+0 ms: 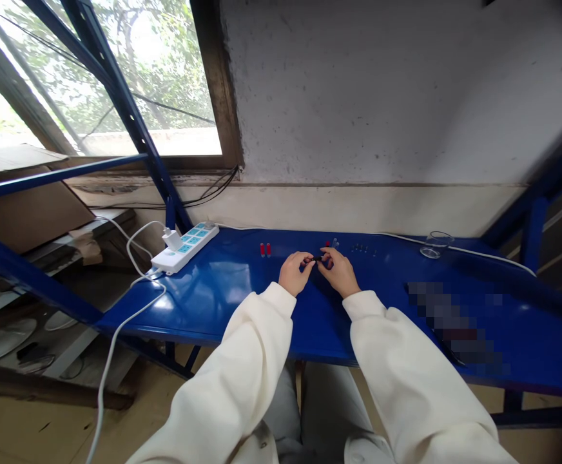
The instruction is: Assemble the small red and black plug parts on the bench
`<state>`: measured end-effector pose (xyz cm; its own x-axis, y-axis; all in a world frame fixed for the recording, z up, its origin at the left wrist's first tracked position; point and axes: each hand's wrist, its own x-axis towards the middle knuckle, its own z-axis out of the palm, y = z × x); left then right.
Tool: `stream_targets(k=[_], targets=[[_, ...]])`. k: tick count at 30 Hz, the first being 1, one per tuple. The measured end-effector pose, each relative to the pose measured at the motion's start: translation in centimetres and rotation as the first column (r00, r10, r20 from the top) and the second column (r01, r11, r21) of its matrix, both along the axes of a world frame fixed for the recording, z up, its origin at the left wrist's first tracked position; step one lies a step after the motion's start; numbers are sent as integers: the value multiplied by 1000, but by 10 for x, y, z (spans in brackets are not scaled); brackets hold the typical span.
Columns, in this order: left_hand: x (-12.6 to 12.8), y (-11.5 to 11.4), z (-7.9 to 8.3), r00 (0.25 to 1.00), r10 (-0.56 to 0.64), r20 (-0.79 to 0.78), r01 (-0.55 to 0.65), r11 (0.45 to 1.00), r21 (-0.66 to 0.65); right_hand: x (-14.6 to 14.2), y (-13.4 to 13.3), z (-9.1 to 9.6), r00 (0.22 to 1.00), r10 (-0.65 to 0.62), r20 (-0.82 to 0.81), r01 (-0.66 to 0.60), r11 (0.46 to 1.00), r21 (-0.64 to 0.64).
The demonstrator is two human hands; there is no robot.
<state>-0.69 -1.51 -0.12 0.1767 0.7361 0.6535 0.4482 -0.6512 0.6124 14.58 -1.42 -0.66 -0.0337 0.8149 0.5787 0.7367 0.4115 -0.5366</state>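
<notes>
My left hand [294,272] and my right hand [339,272] meet over the middle of a blue metal shelf [223,296]. Both are pinched on a small black part [316,259] held between their fingertips. It is too small to name. Just beyond the hands stand two small red pieces [265,249], another red piece [328,244] and a row of tiny dark pieces [362,248]. Both arms wear cream sleeves.
A white power strip [184,247] with teal sockets lies at the shelf's back left, a white plug and cables in it. A clear glass dish [434,245] sits at the back right. A blurred patch [455,325] covers the right side. Blue frame struts cross on the left.
</notes>
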Motion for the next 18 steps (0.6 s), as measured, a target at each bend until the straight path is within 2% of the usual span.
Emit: stream_targets(k=[4,7,10,13,15,18], targets=[[1,-1,2,998,35,-50,-34,999,17,1,1,-2,1000,-5,-3,5,1000,13],[0,1,12,985,66,-159,-60,997,44,1,2,-3,1000,-14,-3,14,1000,19],[-6,9,36,929,85,-360,-71,996,51,0,0,-2,1000,3,-8,-2,1000,26],[-18,27,71,841,91,-534,-64,996,69,-2,-2,-1,999,46,-20,-46,999,24],[-29,42,93,781,122,-613,-100,993,70,-4,-3,0,998,62,-23,-62,998,14],[-44,63,111,682,130,-720,-153,988,33,-5,-3,-1,998,60,-26,-60,998,1]])
